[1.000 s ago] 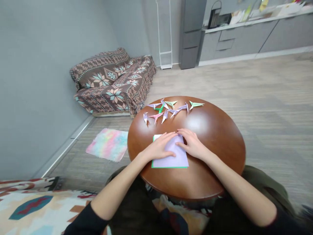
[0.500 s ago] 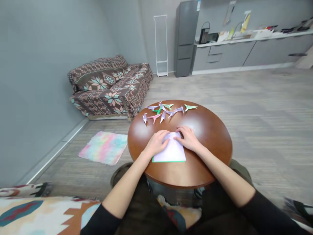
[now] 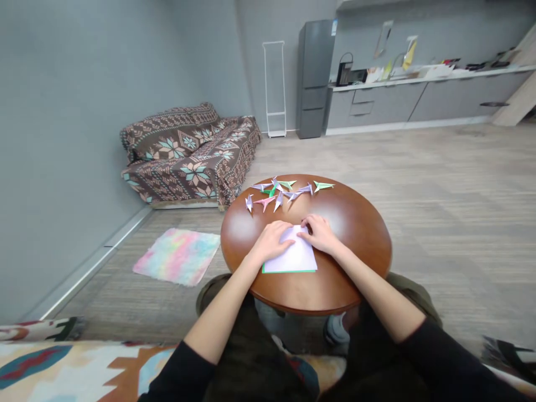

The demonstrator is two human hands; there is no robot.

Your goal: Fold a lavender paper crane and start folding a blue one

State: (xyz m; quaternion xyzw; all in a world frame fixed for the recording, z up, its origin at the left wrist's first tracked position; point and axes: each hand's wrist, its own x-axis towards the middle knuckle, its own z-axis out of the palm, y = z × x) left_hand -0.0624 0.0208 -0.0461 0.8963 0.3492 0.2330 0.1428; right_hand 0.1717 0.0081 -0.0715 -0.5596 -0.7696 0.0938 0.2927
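Here, lilac paper (image 3: 296,258) beneath left hand (image 3: 273,241), right hand (image 3: 320,233) at far-right corner; grips unclear.

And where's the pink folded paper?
In the head view, the pink folded paper lies toward the far left of the table, between two purple ones, in front of the dark green one.

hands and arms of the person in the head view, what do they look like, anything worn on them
Both the left hand and right hand are bare, with no gloves. The forearms are bare too, with no watch or bracelet visible. Black sleeves end around the elbows, with no visible markings. Rings are too small to tell.
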